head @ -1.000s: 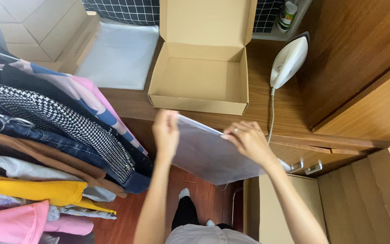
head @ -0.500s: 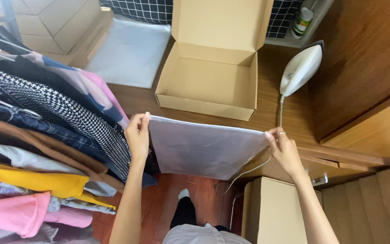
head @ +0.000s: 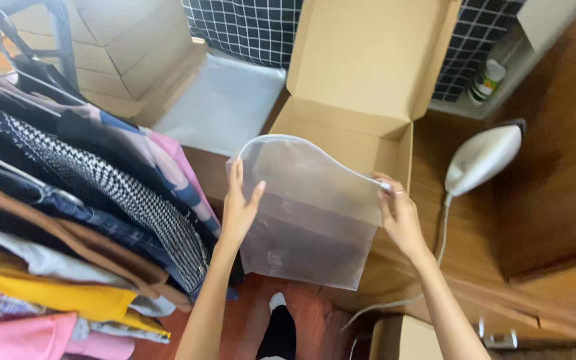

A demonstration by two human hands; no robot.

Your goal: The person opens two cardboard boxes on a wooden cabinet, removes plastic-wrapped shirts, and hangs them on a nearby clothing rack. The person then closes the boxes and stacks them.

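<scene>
I hold a translucent plastic bag upright between my hands, in front of an open cardboard box on the bench. My left hand grips its left edge; my right hand pinches its upper right corner.

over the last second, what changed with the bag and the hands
The translucent bag went from lying flat and stretched between the hands to hanging upright with its mouth spread open. The left hand and right hand moved apart and kept their hold on its rim. The open cardboard box, iron and hanging clothes stayed put.
</scene>
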